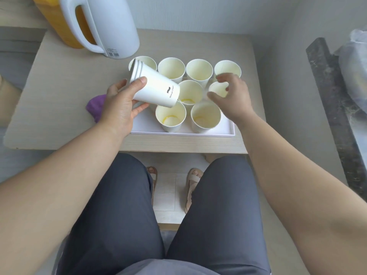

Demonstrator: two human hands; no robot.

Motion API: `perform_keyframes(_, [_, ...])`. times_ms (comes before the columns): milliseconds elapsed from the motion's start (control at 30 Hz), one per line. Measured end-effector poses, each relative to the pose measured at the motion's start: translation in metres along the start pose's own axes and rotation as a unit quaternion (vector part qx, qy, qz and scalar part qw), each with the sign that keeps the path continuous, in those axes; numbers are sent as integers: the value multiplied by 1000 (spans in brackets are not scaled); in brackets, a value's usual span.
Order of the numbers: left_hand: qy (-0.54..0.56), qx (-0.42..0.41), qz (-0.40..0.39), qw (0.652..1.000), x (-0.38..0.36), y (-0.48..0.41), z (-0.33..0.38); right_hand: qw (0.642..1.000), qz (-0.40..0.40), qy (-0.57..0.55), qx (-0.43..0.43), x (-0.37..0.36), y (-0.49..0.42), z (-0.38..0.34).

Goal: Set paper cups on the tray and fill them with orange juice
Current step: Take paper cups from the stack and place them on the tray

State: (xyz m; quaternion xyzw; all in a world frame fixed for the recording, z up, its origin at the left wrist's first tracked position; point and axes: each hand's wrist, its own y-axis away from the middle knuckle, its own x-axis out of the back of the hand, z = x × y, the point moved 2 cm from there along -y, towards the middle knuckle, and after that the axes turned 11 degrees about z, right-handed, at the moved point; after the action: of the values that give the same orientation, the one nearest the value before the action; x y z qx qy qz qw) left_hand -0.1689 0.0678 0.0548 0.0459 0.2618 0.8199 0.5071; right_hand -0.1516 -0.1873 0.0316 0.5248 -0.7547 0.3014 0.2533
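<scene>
At the far left of the desk (49, 80), the juice container (53, 22) stands behind a white jug (119, 26), well apart from the hands, and a purple cloth (96, 105) lies partly under the left wrist. The left hand (119, 108) is curled round a tilted stack of spare cups (155, 86) held over the tray's left side.

On the tray (218, 133), seven cups stand upright: four at the back, one in the middle (190, 90) and two in front (170, 116). Some show only a thin yellow ring at the bottom, and none is filled.

The right hand (232, 96) pinches an eighth cup (218, 89) by its rim, right of the middle one. I cannot tell whether it has touched down yet.

Setting out looks nearly done, and pouring seems not to have started.
</scene>
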Motion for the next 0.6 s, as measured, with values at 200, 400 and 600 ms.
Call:
perform_keyframes(200, [-2,0,-1,1000,11,-6,2,955,-205,165,137,-40,-17,-39])
perform_keyframes(400, [1,10,-1,1000,15,-14,-2,920,-268,240,154,-51,-32,-49])
perform_keyframes(600, [-1,15,2,1000,23,-23,-4,925,-282,209,144,-57,-37,-50])
